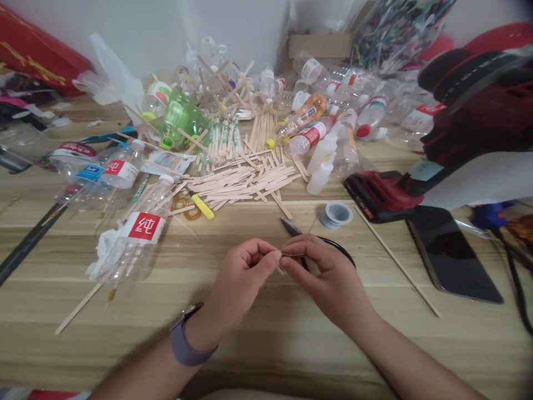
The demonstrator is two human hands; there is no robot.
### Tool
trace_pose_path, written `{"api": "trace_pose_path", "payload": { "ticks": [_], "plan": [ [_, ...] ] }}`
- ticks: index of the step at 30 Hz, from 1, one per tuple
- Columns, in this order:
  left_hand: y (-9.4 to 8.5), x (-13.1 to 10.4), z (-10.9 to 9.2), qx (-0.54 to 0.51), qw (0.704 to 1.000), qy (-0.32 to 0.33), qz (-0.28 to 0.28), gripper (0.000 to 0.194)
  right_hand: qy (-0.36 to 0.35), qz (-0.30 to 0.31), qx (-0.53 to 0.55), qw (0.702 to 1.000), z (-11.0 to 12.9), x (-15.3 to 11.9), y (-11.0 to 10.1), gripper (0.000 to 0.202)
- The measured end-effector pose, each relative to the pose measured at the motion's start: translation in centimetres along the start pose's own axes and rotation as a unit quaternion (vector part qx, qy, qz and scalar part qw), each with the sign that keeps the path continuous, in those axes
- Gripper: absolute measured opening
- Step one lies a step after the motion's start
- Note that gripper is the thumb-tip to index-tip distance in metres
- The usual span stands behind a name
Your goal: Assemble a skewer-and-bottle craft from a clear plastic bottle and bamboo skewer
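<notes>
My left hand (250, 275) and my right hand (322, 272) meet over the wooden table, fingertips nearly touching. The left thumb and index finger pinch a small thin item whose shape is hard to make out. Between my right thumb and fingers runs a thin wire (293, 255). Under and behind my right hand lie dark scissors (289, 226), partly hidden. Just beyond them stands a spool of grey wire (335, 215). A watch with a purple band (187, 344) is on my left wrist.
Wooden sticks (250, 180) and a yellow-handled tool (202, 205) lie ahead. A labelled bottle (144, 233) is at left. To the right are a thin rod (400, 264), a black phone (453, 255) and a red power tool (383, 191). Many plastic bottles (310, 136) fill the back.
</notes>
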State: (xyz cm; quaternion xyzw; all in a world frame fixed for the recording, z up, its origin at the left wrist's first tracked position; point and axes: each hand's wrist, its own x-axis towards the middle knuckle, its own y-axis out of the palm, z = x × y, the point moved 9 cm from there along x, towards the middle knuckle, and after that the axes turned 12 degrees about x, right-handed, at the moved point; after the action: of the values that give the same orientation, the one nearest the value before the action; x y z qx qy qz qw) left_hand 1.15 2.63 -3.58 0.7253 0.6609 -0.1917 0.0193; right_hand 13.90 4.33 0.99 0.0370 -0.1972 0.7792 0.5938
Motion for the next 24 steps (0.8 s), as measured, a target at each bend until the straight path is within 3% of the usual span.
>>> {"api": "trace_pose_path", "payload": {
  "ticks": [3, 6, 10, 13, 18, 24],
  "plan": [
    [-0.1, -0.1, -0.5, 0.042, 0.999, 0.027, -0.004, 0.019, 0.034, 0.014, 0.029, 0.999, -0.8, 0.0, 0.4, 0.011],
    [-0.2, -0.2, -0.6, 0.056, 0.998, 0.039, -0.005, 0.019, 0.026, 0.011, 0.022, 0.999, -0.5, -0.1, 0.4, 0.014],
    [0.3, -0.1, -0.1, -0.009, 1.0, 0.003, 0.011, 0.02, -0.082, -0.047, -0.079, 0.992, 1.7, -0.6, -0.2, 0.012],
    [1.3, 0.0, 0.8, -0.099, 0.991, -0.065, 0.06, 0.024, -0.189, -0.092, -0.195, 0.958, 3.5, -1.6, -0.2, 0.012],
    [1.6, -0.1, 0.9, -0.142, 0.982, -0.092, 0.083, 0.027, -0.306, -0.05, -0.305, 0.901, 4.7, -3.0, 1.1, 0.018],
    [1.5, -0.1, 0.9, -0.116, 0.986, -0.089, 0.078, 0.027, -0.306, 0.009, -0.297, 0.904, 4.4, -2.9, 1.7, 0.018]
  ]
}}
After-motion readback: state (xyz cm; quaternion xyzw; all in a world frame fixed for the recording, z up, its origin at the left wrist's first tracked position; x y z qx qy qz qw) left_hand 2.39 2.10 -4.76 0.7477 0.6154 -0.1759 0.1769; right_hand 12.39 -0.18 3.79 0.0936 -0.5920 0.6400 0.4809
